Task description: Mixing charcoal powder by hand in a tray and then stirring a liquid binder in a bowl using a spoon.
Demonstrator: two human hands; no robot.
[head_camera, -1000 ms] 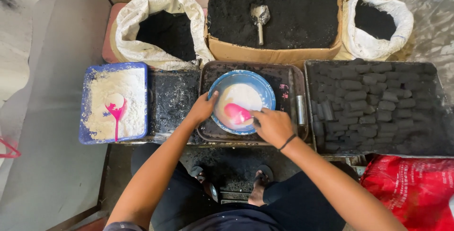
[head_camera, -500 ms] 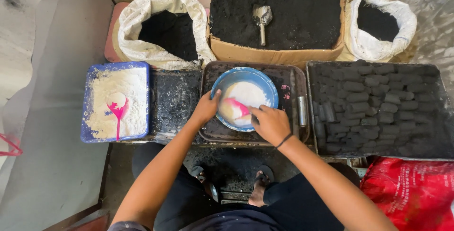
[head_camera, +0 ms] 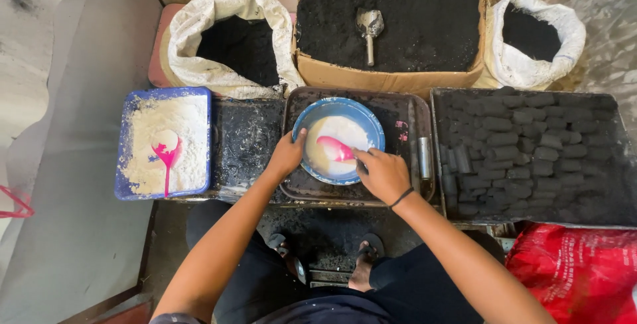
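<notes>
A blue bowl with a pale creamy mix stands on a blackened metal tray in front of me. My left hand grips the bowl's near left rim. My right hand holds a pink spoon whose scoop lies in the mix. To the left, a blue tray holds white powder with a second pink spoon resting in it.
A tray of dark briquettes fills the right side. Behind are two white sacks of black powder and a cardboard box of the same with a metal scoop. A red bag sits at lower right.
The pink spoon in my right hand has shifted slightly within the bowl's mix. My left hand has stayed on the rim.
</notes>
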